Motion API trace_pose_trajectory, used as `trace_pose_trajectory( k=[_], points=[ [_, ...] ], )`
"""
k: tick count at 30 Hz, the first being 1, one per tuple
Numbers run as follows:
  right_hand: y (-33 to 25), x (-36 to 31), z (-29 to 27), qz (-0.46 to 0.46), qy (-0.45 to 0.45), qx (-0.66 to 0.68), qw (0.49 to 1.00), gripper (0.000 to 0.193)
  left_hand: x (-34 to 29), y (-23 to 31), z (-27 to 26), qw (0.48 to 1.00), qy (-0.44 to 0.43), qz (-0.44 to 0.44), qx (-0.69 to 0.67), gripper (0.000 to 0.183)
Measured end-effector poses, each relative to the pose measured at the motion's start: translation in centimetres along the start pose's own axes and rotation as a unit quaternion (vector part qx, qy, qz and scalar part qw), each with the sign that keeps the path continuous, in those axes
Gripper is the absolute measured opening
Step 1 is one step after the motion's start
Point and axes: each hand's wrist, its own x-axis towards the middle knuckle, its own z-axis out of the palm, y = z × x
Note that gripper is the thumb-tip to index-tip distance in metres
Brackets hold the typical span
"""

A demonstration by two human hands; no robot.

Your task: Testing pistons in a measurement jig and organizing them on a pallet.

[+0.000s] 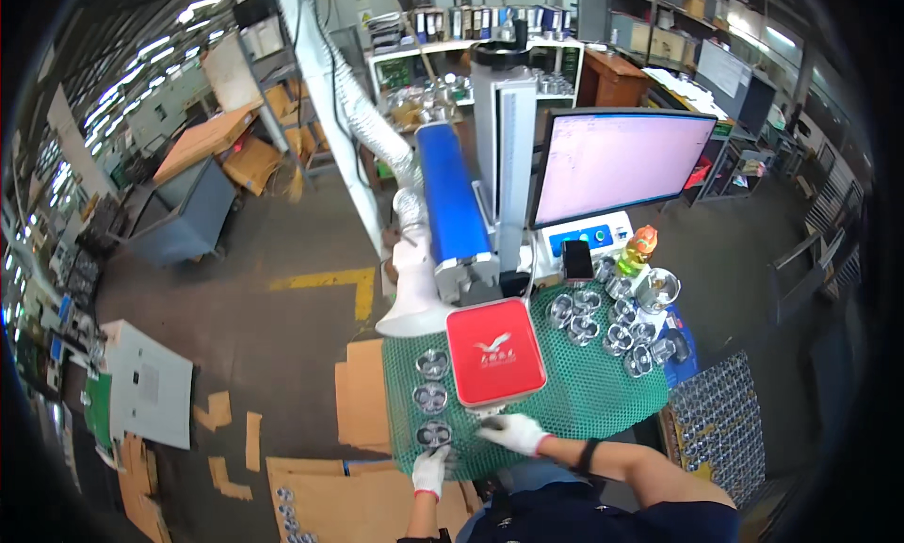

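Observation:
On the green mesh mat (603, 392), three silver metal pistons stand in a column left of a flat red box (497, 353). The nearest piston (434, 435) is at the fingertips of my left hand (430, 471), which wears a white glove and closes on its near edge. The middle piston (430, 398) and the far piston (433, 364) stand untouched. My right hand (516, 435), also gloved, is just below the box's near edge. Its dark fingertips stretch left, slightly blurred, with nothing visible in them. A small silver part (487, 412) shows by that edge.
More pistons (584, 329) cluster at the mat's right, near a phone (577, 260) and a bottle (639, 248). A monitor (621, 166), a blue-covered machine (452, 194) and a white hood (414, 298) stand behind. A crate of metal parts (720, 425) sits lower right.

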Motion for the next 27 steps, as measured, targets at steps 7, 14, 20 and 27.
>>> trace_pose_trajectory(
  k=[7, 14, 20, 27],
  points=[
    [10.6, 1.2, -14.8, 0.030, 0.453, -0.236, 0.859, 0.028, -0.5, 0.8, 1.0, 0.993, 0.024, -0.012, -0.112, 0.024],
    [15.6, 4.0, -14.4, 0.055, 0.388, -0.349, 0.851, 0.015, -2.4, -0.3, -0.3, 0.987, -0.022, 0.019, -0.157, 0.027],
    [10.9, -2.6, -6.0, 0.087, 0.286, -0.001, 0.954, 0.020, -6.4, -6.6, -4.3, 0.995, -0.056, 0.070, 0.048, 0.056],
    [-5.3, -5.7, -2.0, 0.113, -0.122, 0.679, 0.716, 0.031, -12.6, -0.1, 0.5, 0.979, -0.149, 0.130, -0.046, 0.075]
  ],
)
